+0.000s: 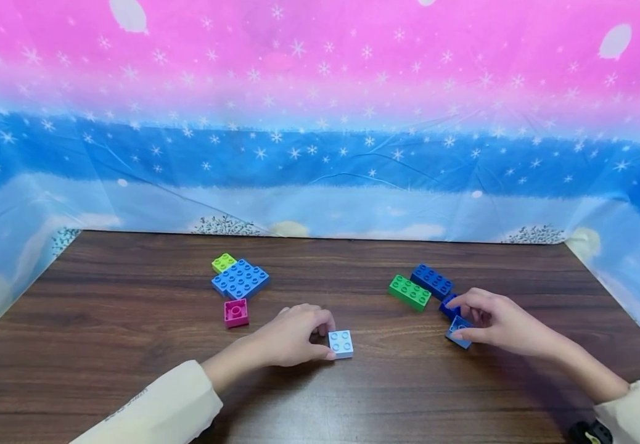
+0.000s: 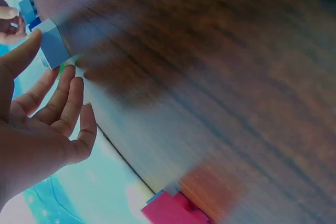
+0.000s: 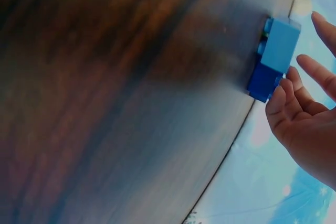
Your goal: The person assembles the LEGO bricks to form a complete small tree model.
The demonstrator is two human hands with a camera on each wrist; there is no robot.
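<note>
On a brown table (image 1: 131,296), a pale blue brick (image 1: 341,344) is pinched between thumb and fingers of the left hand (image 1: 293,338). At 3 o'clock from it, the right hand (image 1: 499,322) is held half open over a mid-blue brick (image 3: 282,44) and an adjoining dark blue brick (image 3: 264,81); contact cannot be told. Green (image 1: 410,293) and navy bricks (image 1: 431,281) are placed at 2 o'clock, a pink brick (image 1: 236,313) between 9 and 10.

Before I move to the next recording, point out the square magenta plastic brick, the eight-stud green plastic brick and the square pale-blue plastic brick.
Magenta brick (image 1: 236,313): head view, hollow upper side.
Green brick (image 1: 409,292): head view, studded top.
Pale-blue brick (image 1: 341,343): head view, studded top.
</note>
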